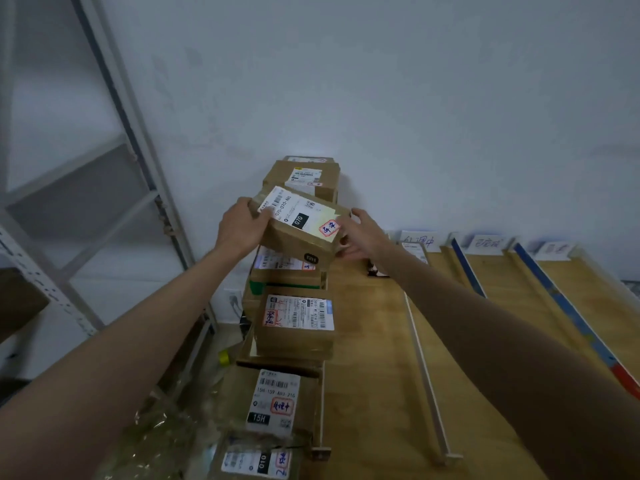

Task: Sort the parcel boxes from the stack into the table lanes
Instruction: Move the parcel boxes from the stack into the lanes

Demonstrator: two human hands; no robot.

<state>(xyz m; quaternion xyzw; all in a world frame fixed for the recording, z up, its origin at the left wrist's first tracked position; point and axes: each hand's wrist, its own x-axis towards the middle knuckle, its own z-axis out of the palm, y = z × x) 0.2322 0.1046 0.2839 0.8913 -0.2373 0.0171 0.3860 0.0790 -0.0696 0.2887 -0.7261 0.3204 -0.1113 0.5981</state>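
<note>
A brown parcel box (299,237) with a white label reading 070 is held tilted in the air above the row of boxes. My left hand (240,226) grips its left end, thumb on the label. My right hand (360,233) holds its right end, fingers curled under the corner. Below and behind it several more labelled boxes (294,323) lie in a line along the left edge of the wooden table (374,358). Another box (304,178) stands against the wall at the far end.
Wooden rails (427,368) and blue strips (561,299) divide the table into lanes with white handwritten signs (419,241) at the wall end. A small parcel (414,252) lies at the head of one lane. Metal shelving (114,209) stands left; crumpled plastic wrap (166,424) lies below it.
</note>
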